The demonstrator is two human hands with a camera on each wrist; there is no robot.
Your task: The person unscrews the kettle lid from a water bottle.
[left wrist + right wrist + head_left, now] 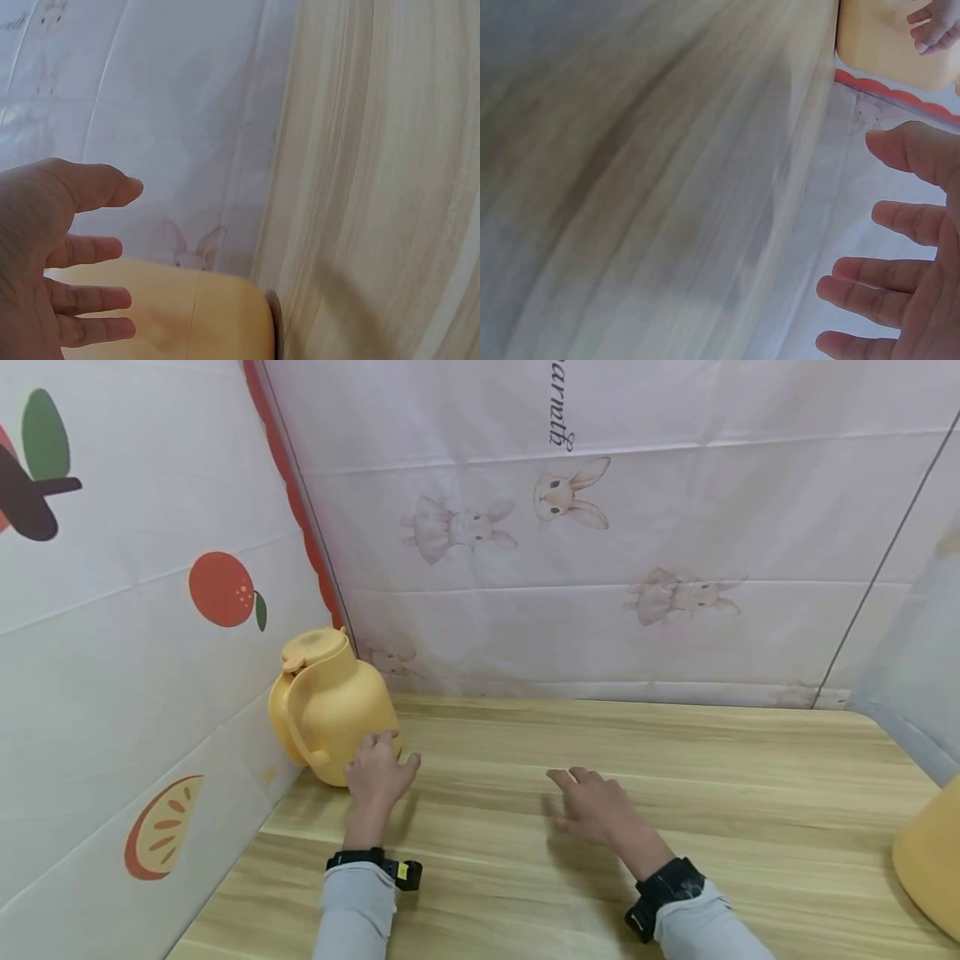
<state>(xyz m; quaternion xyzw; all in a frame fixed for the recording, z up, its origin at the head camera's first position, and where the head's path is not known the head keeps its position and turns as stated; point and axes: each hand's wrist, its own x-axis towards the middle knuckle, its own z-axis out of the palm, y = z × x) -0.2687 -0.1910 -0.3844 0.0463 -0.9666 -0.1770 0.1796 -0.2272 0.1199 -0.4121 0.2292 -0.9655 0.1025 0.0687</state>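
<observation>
A yellow thermos jug (337,714) with a lid and a side handle stands upright at the back left of the wooden table. In the head view my left hand (377,774) is in front of its lower body, fingers extended and thumb apart; whether it touches the jug I cannot tell. The left wrist view shows that hand (45,255) with fingers spread beside the jug's yellow body (217,315). Over the middle of the table is my right hand (596,808), holding nothing. Its fingers (877,300) are spread loosely in the right wrist view.
A second yellow rounded object (933,860) stands at the right edge, partly cut off. The wood-grain table (487,868) meets a fruit-printed sheet (150,693) on the left and a rabbit-printed sheet (525,635) behind. Each wrist wears a black strap (667,893) with a camera.
</observation>
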